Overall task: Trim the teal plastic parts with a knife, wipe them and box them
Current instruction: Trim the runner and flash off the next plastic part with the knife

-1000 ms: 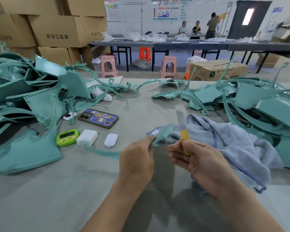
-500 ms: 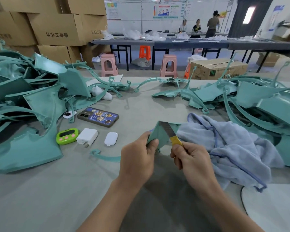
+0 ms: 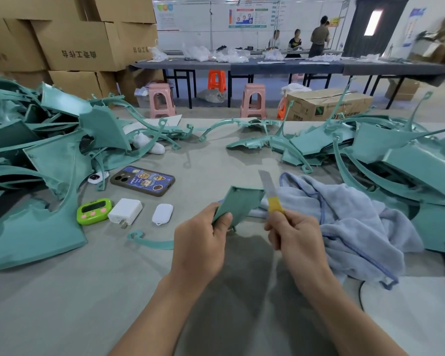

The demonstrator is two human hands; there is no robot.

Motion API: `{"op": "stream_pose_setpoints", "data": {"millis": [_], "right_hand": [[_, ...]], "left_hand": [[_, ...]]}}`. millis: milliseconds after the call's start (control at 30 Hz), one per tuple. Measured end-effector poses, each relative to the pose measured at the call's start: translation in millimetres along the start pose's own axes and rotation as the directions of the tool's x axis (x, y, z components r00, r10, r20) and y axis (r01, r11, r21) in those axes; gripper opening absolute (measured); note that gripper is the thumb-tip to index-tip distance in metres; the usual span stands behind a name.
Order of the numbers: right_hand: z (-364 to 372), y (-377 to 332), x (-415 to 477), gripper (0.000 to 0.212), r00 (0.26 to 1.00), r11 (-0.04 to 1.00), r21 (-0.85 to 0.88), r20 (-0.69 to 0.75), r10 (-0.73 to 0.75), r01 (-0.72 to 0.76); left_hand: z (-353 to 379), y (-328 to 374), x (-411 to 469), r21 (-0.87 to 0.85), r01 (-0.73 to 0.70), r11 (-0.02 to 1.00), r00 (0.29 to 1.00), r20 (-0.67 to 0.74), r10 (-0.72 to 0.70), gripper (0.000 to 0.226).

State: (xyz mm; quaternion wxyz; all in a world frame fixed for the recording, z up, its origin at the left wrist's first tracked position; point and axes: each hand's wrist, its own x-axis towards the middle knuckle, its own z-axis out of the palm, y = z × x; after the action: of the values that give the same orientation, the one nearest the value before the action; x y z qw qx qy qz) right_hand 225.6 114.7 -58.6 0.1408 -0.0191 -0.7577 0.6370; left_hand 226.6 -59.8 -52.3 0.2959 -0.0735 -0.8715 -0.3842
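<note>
My left hand (image 3: pixel 199 242) grips a teal plastic part (image 3: pixel 238 205) by its near edge, holding its flat panel tilted up above the grey table (image 3: pixel 62 304). A thin curved arm of the part (image 3: pixel 152 241) trails left along the table. My right hand (image 3: pixel 292 235) holds a knife (image 3: pixel 270 192) by its yellow handle. Its blade points up and away, just right of the panel's right edge. A light blue cloth (image 3: pixel 350 222) lies crumpled to the right of my hands.
Heaps of teal parts fill the left (image 3: pixel 36 155) and right (image 3: pixel 396 160) of the table. A phone (image 3: pixel 143 181), green timer (image 3: pixel 94 211), white charger (image 3: pixel 125 211) and white tag (image 3: pixel 162 214) lie left of centre. Cardboard boxes (image 3: pixel 77 44) stand behind; people work at a far table.
The panel has been turned from edge-on to face up in my left hand. The knife went from lying across the panel to standing upright beside its right edge.
</note>
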Motion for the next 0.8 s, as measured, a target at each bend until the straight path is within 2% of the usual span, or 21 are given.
{"op": "stream_pose_setpoints", "data": {"millis": [67,100,133,167,200,233,267,300,367,400,433,467,533,567,600,667,733,767,800], "right_hand": [[9,-5,-11,0.032,0.986,0.995,0.045,0.136,-0.095,0.089],[12,-6,-11,0.032,0.986,0.998,0.003,0.152,-0.067,0.067],[13,-4,-7,0.031,0.994,0.998,-0.06,0.111,-0.001,0.007],[10,-1,1,0.031,0.995,0.985,-0.143,0.01,0.096,-0.093],[4,-1,7,0.033,0.972,0.954,-0.204,-0.118,0.201,-0.222],[-1,-1,11,0.036,0.943,0.933,-0.19,-0.199,0.268,-0.305],[-4,-2,12,0.036,0.943,0.952,-0.099,-0.2,0.266,-0.289],[-5,-6,9,0.035,0.972,0.981,0.036,-0.131,0.194,-0.19],[2,-13,-4,0.031,0.998,0.977,0.212,0.064,-0.028,0.014],[6,-14,-11,0.031,0.986,0.978,0.202,0.148,-0.075,0.044],[9,-13,-13,0.031,0.983,0.994,0.103,0.177,-0.054,0.036],[9,-9,-8,0.031,0.992,0.999,-0.053,0.124,0.013,-0.006],[-2,-6,7,0.039,0.971,0.913,-0.341,-0.159,0.18,-0.225],[-9,-6,12,0.042,0.938,0.878,-0.365,-0.269,0.218,-0.309],[-13,-6,13,0.041,0.934,0.899,-0.321,-0.294,0.205,-0.298],[-11,-10,4,0.034,0.99,0.993,-0.092,-0.127,0.066,-0.078],[2,-15,-12,0.031,0.995,0.99,0.119,0.068,-0.079,0.071],[7,-15,-15,0.032,0.99,0.994,0.081,0.115,-0.085,0.076],[8,-12,-12,0.031,0.993,0.998,-0.043,0.103,-0.051,0.055]], "left_hand": [[0,0,0,-0.007,-0.006,1.0,1.0,0.008,0.007,0.006],[-1,-1,0,-0.007,-0.007,1.0,1.0,0.01,0.007,0.006],[-1,-2,-1,-0.002,-0.005,1.0,1.0,0.008,0.005,0.008],[-2,-3,0,0.008,-0.003,1.0,1.0,0.005,0.003,0.012],[-3,-4,0,0.015,-0.002,1.0,1.0,0.002,0.002,0.017],[-4,-5,0,0.015,0.002,1.0,1.0,-0.005,-0.002,0.02],[-6,-5,2,0.009,0.006,1.0,1.0,-0.017,-0.006,0.021],[-6,-5,3,0.0,0.008,1.0,1.0,-0.026,-0.008,0.021],[-7,-3,4,-0.017,0.009,1.0,1.0,-0.024,-0.009,0.019],[-6,-3,4,-0.019,0.006,1.0,1.0,-0.016,-0.006,0.019],[-6,-3,4,-0.013,0.001,1.0,1.0,-0.007,-0.001,0.021],[-5,-3,3,-0.003,-0.005,1.0,1.0,0.001,0.005,0.024],[-5,-3,2,0.01,-0.012,1.0,1.0,0.011,0.012,0.027],[-6,-3,2,0.005,-0.012,1.0,1.0,0.009,0.012,0.027],[-7,-3,3,0.0,-0.013,1.0,1.0,0.001,0.013,0.027],[-8,-3,4,0.0,-0.01,1.0,1.0,-0.003,0.01,0.028],[-6,-2,4,0.024,-0.004,1.0,1.0,0.014,0.004,0.03],[-6,-2,3,0.041,-0.008,0.999,1.0,0.021,0.007,0.03],[-5,-1,2,0.053,-0.016,0.998,1.0,0.024,0.015,0.03]]}}
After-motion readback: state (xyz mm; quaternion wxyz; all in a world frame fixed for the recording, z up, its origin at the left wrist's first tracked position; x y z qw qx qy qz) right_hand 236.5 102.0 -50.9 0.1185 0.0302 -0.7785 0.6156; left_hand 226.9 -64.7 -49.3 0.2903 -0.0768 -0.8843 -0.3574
